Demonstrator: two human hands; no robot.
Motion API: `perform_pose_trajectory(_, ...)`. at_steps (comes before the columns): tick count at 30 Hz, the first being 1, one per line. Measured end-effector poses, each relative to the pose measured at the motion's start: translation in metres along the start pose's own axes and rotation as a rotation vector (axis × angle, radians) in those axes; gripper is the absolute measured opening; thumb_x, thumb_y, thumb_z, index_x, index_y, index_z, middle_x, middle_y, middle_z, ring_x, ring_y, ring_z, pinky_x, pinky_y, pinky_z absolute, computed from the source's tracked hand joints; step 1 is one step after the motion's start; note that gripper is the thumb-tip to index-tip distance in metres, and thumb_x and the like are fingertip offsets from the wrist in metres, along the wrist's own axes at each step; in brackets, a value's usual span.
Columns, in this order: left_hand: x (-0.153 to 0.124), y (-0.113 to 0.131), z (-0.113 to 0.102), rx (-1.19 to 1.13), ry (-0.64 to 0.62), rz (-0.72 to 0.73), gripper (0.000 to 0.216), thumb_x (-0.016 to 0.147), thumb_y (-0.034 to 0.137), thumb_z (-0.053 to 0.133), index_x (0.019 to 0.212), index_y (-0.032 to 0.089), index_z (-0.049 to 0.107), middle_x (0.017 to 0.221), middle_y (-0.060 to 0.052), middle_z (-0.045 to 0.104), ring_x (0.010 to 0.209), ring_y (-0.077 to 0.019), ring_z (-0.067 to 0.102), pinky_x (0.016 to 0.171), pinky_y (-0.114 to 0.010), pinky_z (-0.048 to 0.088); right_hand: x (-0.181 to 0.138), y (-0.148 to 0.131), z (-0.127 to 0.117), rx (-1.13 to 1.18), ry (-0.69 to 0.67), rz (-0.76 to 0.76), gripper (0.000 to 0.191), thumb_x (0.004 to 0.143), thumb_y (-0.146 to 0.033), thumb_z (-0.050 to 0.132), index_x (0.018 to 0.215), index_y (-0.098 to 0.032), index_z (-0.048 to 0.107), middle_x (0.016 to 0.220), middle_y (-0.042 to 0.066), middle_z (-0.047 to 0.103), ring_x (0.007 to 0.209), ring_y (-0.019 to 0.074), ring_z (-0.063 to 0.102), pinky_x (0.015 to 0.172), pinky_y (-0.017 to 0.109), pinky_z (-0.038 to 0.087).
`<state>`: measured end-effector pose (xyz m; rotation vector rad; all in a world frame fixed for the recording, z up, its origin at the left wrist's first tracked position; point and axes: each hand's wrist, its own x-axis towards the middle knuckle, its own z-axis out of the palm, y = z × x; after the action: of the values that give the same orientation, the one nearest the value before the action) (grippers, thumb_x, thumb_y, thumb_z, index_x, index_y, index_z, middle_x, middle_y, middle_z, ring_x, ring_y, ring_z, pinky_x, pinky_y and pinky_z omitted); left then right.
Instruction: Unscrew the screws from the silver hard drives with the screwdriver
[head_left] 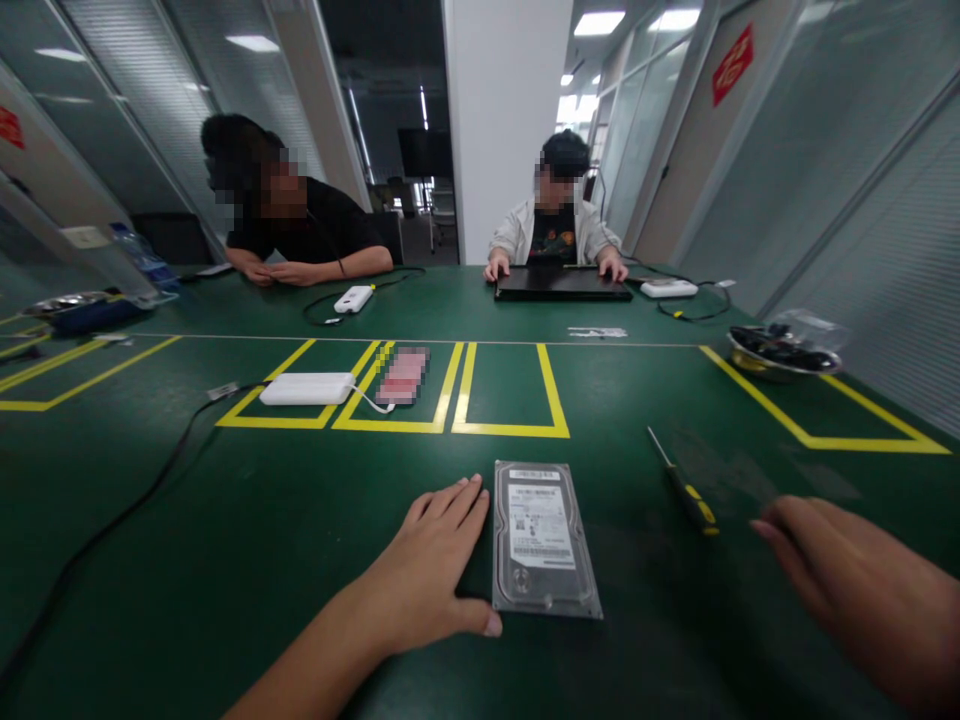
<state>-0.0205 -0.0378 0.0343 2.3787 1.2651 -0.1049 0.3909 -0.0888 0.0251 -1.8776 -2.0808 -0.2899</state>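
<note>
A silver hard drive (536,575) with a white label lies flat on the green table. My left hand (431,565) rests at the drive's left side, fingers stretched out and thumb by its lower left corner; it holds nothing. To the right lies a screwdriver (694,502) with a black and yellow handle, its thin shaft pointing away from me. My right hand (844,570) is just right of that handle, apart from it. Its fingers are curled together toward the thumb, and whatever they may hold is hidden.
Yellow tape (510,430) marks rectangles on the table (315,560). A white power bank (307,389) with a cable sits beside a blurred pink phone (403,377). A metal bowl (784,362) stands at right. Two people sit opposite, one touching a black flat device (562,284).
</note>
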Motion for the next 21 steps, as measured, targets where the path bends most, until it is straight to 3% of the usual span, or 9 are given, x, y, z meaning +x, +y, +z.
perform_pose_trajectory(1, 0.0, 0.0, 0.0, -0.002, 0.01, 0.006, 0.116, 0.069, 0.059, 0.074, 0.159, 0.018, 0.014, 0.164, -0.015, 0.006, 0.151, -0.0368, 0.01, 0.12, -0.055, 0.014, 0.001, -0.021, -0.006, 0.008, -0.029, -0.08, 0.039, 0.101, -0.054, 0.04, 0.092, -0.022, 0.061, 0.087, 0.012, 0.062, 0.074, 0.0218, 0.06, 0.068, 0.04, 0.045)
perform_pose_trajectory(6, -0.002, 0.0, 0.001, 0.005, 0.005, -0.001, 0.115, 0.069, 0.059, 0.074, 0.159, 0.017, 0.013, 0.164, -0.014, 0.005, 0.151, -0.0364, 0.009, 0.12, -0.054, 0.013, 0.01, -0.111, -0.028, 0.234, 0.126, -0.375, 0.019, 0.101, -0.029, 0.042, 0.098, -0.022, 0.059, 0.084, 0.005, 0.061, 0.067, 0.0173, 0.057, 0.06, 0.032, 0.043)
perform_pose_trajectory(10, -0.001, 0.0, 0.003, 0.012, 0.012, -0.001, 0.119, 0.069, 0.059, 0.074, 0.159, 0.016, 0.009, 0.165, -0.015, 0.005, 0.151, -0.0358, 0.01, 0.12, -0.054, 0.012, 0.018, -0.154, -0.034, 0.345, 0.044, -0.394, 0.017, 0.097, -0.019, 0.042, 0.086, -0.021, 0.055, 0.077, 0.003, 0.059, 0.066, 0.0177, 0.055, 0.064, 0.031, 0.042)
perform_pose_trajectory(17, -0.003, -0.002, 0.003, -0.019, 0.058, 0.03, 0.124, 0.068, 0.059, 0.076, 0.159, 0.021, 0.001, 0.165, -0.016, 0.004, 0.151, -0.0368, 0.01, 0.119, -0.055, 0.013, 0.02, -0.166, -0.009, 0.729, -0.306, -0.176, 0.024, 0.102, -0.026, 0.037, 0.087, -0.018, 0.054, 0.084, 0.004, 0.058, 0.073, 0.0152, 0.053, 0.064, 0.028, 0.04)
perform_pose_trajectory(21, -0.005, -0.006, -0.004, -0.113, 0.071, 0.059, 0.119, 0.069, 0.071, 0.072, 0.159, 0.025, 0.01, 0.165, -0.015, 0.01, 0.149, -0.0414, 0.014, 0.117, -0.059, 0.02, 0.018, -0.158, -0.004, 0.914, -0.321, -0.087, 0.03, 0.104, -0.033, 0.037, 0.084, -0.018, 0.053, 0.078, 0.002, 0.055, 0.07, 0.0131, 0.05, 0.062, 0.026, 0.037)
